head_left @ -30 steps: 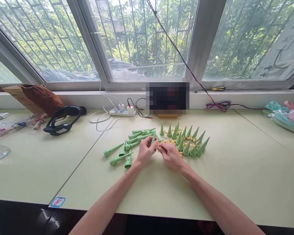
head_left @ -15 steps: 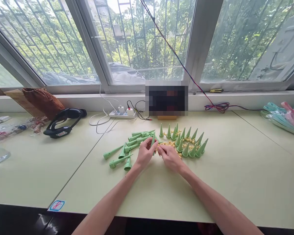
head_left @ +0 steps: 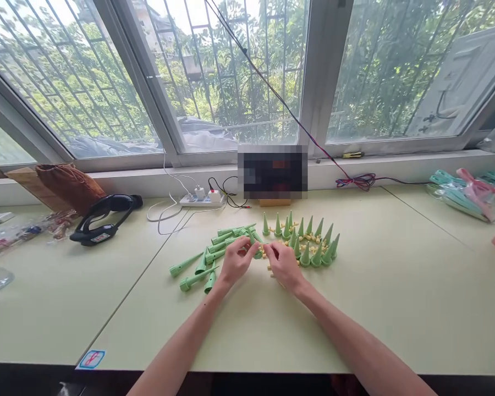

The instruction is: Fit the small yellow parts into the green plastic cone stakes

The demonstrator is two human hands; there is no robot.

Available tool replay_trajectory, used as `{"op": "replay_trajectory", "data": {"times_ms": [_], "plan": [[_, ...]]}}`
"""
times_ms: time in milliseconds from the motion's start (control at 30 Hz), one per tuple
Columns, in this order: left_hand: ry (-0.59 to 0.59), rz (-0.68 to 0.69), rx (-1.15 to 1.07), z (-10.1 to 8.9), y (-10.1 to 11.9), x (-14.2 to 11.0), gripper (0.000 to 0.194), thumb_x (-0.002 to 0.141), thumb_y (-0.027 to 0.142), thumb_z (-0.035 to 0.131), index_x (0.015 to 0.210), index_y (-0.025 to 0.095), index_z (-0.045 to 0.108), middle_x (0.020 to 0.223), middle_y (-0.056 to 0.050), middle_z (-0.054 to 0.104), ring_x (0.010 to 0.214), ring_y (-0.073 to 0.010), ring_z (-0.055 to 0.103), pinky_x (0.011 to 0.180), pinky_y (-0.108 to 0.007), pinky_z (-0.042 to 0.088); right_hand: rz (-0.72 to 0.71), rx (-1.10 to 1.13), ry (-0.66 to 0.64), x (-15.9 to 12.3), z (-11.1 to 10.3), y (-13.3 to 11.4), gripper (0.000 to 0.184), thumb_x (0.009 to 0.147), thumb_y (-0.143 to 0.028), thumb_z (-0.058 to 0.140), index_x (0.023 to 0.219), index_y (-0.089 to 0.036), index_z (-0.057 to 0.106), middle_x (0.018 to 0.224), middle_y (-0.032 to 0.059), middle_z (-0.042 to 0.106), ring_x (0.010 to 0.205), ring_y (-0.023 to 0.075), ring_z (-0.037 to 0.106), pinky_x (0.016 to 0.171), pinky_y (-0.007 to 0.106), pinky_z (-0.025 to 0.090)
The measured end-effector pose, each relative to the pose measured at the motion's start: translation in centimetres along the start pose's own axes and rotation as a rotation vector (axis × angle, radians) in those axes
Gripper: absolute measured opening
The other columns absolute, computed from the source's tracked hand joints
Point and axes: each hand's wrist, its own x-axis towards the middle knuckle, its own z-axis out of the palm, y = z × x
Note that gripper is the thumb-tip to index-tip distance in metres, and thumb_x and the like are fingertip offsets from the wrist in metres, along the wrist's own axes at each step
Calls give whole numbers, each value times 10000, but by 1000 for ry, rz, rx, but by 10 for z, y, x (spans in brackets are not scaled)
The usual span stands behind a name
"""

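My left hand [head_left: 236, 260] is closed around a green plastic spike [head_left: 251, 237], whose tip leans up and away to the left. Facing it, my right hand [head_left: 284, 265] pinches a small yellow plastic piece [head_left: 263, 249] at the spike's side; the fingers partly cover it. To the left lie several long green spikes with ribbed caps [head_left: 194, 279]. Several green cones [head_left: 306, 256] stand point up on the right, with loose yellow pieces [head_left: 312, 238] scattered among and in front of them.
Behind the work are a pixelated dark screen [head_left: 274, 175] and a power strip [head_left: 202, 199] with cables. A black headset [head_left: 103, 223] and brown pouch [head_left: 70, 186] lie left. At right sit bagged teal and pink items [head_left: 470, 192]. The table's front edge runs below my forearms.
The view has shifted slightly. The spike in my left hand has tipped from nearly upright to leaning left, and both hands stay close together around it.
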Motion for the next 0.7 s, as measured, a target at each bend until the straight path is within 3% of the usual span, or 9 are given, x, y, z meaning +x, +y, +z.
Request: {"op": "replay_trajectory", "data": {"times_ms": [133,233,433,700], "plan": [[51,23,32,-3,4,8,322,855,426,611,662,176,548,711,-8,487,665,-123,505,536,-203,433,-60,-66,-33,0,3,1,426,981,-422,401,614,-209,359,537,-32,417,500,113,351,518,268,256],[36,70,72,0,16,20,252,872,411,588,782,184,646,795,-29,566,703,-133,559,604,-226,484,-123,-96,-106,-2,6,1,411,977,-367,412,607,-211,325,540,-28,412,503,115,343,520,268,250],[109,125,114,22,40,59,247,854,421,613,825,183,671,839,-40,605,629,-122,579,553,-237,475,-179,-168,-211,-7,11,-3,392,943,-270,461,593,-211,293,530,-37,380,490,108,310,512,267,223],[135,221,201,46,48,95,276,876,433,592,830,171,667,826,-40,593,595,-119,542,571,-259,437,-191,-207,-238,-8,11,-4,417,935,-253,484,595,-208,248,519,-45,330,488,107,272,515,263,206]]}}
